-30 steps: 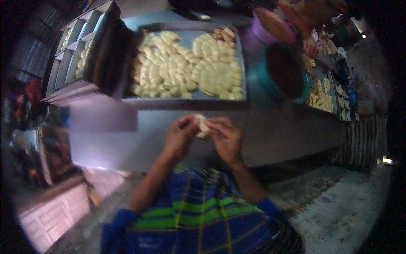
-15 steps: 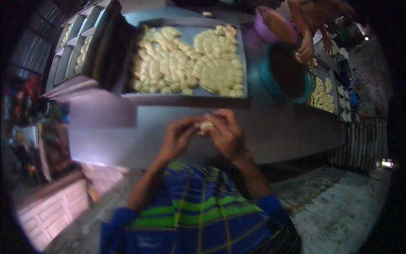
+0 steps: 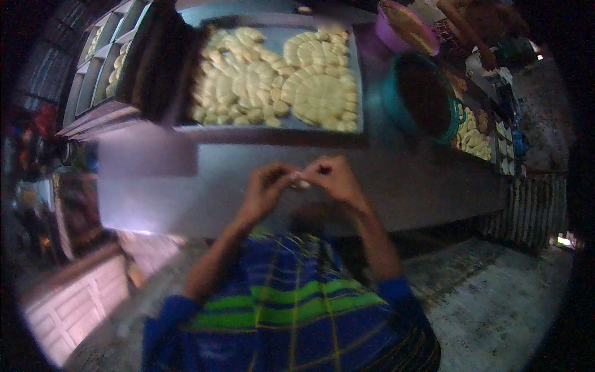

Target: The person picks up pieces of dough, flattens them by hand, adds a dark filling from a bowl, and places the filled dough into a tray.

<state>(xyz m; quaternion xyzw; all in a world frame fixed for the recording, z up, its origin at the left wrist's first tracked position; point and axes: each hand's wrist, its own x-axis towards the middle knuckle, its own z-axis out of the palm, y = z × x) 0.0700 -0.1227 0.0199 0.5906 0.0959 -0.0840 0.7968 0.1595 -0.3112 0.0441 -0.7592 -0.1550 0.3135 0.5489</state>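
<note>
Above the near part of the metal table (image 3: 161, 204), both my hands meet and pinch a small pale piece of dough (image 3: 302, 184). My left hand (image 3: 268, 189) closes thumb and fingertips on its left side. From the other side, my right hand (image 3: 338, 181) grips it with thumb and forefinger, the fingers curled. Most of the piece is hidden behind my fingertips. Just beyond my hands lies a large metal tray (image 3: 266, 137) covered with shaped pale dough pieces (image 3: 319, 99), some arranged in rounded, ringed clusters.
Right of the tray stand a teal basin (image 3: 392, 108) with a dark inside and a purple basin (image 3: 385, 28). More dough pieces (image 3: 474, 136) lie at the far right. A compartmented rack (image 3: 102, 59) rises at the left. Another person's arm (image 3: 468, 31) shows at the upper right.
My hands have drawn into a tighter fingertip pinch on the dough, and less of it shows. The other person's hand has moved away from the teal basin. The view has shifted slightly.
</note>
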